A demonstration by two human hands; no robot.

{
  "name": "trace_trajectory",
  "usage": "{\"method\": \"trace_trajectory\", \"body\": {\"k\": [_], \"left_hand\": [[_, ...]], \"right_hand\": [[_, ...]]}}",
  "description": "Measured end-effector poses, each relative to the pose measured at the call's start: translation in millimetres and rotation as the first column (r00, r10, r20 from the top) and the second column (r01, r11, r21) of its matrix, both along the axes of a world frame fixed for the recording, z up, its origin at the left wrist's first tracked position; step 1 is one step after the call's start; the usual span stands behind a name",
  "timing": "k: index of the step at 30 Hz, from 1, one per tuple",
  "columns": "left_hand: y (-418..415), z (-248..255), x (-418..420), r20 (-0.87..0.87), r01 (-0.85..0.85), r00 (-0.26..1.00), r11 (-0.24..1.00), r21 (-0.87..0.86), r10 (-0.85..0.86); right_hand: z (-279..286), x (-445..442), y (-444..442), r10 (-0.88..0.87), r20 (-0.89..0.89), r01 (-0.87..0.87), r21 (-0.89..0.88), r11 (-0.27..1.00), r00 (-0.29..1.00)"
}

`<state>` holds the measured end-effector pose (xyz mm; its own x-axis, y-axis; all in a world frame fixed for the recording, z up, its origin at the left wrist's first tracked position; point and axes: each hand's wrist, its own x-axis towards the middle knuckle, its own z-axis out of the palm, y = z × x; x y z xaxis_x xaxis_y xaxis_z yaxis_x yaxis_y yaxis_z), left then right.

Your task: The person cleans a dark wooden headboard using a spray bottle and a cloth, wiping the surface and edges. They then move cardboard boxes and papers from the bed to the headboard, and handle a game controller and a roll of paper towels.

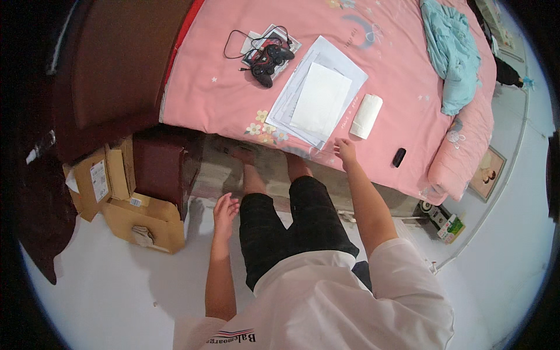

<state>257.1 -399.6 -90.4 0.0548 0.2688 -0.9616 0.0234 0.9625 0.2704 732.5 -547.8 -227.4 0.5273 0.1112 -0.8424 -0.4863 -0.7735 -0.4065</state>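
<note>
My right hand point(345, 151) is at the near edge of the pink bedspread point(393, 74), fingers slightly curled, with nothing seen in it. Just beyond it lie a stack of white paper sheets point(321, 100) and a white roll or folded pack of tissue point(366, 117). My left hand point(225, 212) hangs beside my left thigh over the floor, its fingers loosely bent and no object in them. Farther up the bed, a black game controller point(267, 61) with its cable rests on a flat printed case. A small black object point(399, 157) lies right of my right hand.
A crumpled teal cloth point(455, 57) lies at the bed's right. Opened cardboard boxes point(153, 218) stand on the floor at left, by a dark red wooden cabinet point(155, 166). A framed picture point(488, 173) and small boxes point(450, 228) are at the right.
</note>
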Motion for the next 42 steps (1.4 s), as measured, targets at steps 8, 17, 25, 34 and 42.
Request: {"method": "trace_trajectory", "body": {"k": [8,17,25,34,42], "left_hand": [[-5,16,49,-0.103,0.238,0.966,0.971,0.001,-0.237],[-40,15,41,-0.155,-0.053,0.987,0.995,-0.089,0.039],[-40,10,72,-0.081,-0.123,0.990,0.991,-0.060,0.118],[-55,5,77,-0.094,-0.197,0.976,0.980,-0.006,0.196],[-50,7,48,-0.074,-0.273,0.959,0.962,0.032,0.275]], "right_hand": [[-33,31,44,-0.336,-0.019,0.336,0.112,0.935,0.942],[-9,29,78,-0.280,-0.310,0.361,0.244,0.900,0.909],[-31,38,76,-0.244,-0.300,0.337,0.317,0.886,0.922],[-32,50,71,-0.133,-0.307,0.264,0.440,0.858,0.942],[11,54,62,-0.094,-0.191,0.161,0.379,0.911,0.977]]}}
